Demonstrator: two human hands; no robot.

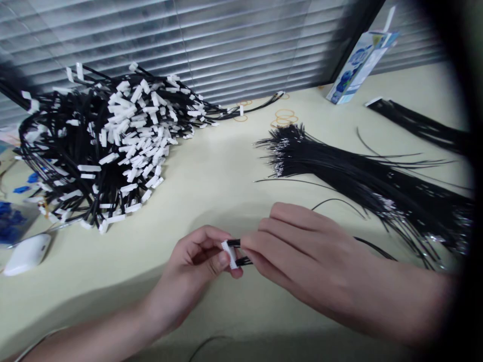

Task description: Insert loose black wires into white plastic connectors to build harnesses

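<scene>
— Where is the white connector [229, 254] sitting in your grip?

— Your left hand [188, 281] pinches it between thumb and forefinger, low over the bench [211, 171], right in front of you. The thumb covers its lower end, so only the top and one edge show.

— And your right hand [305, 256]?

— It closes on the black wires [237, 251] just beside the connector, fingertips [247, 246] nearly touching your left thumb. Two short wire ends run into the connector's right face. The rest of those wires trails back under your right palm.

— What lies around you?

— To your left, a big heap of finished harnesses [109, 146], black leads with white connectors. To your right, a loose bundle of bare-ended wires [358, 181], well apart from your hands. A white mouse [26, 254] rests at the far left, rubber bands [283, 118] and a carton [358, 60] near the blinds [188, 35].
</scene>
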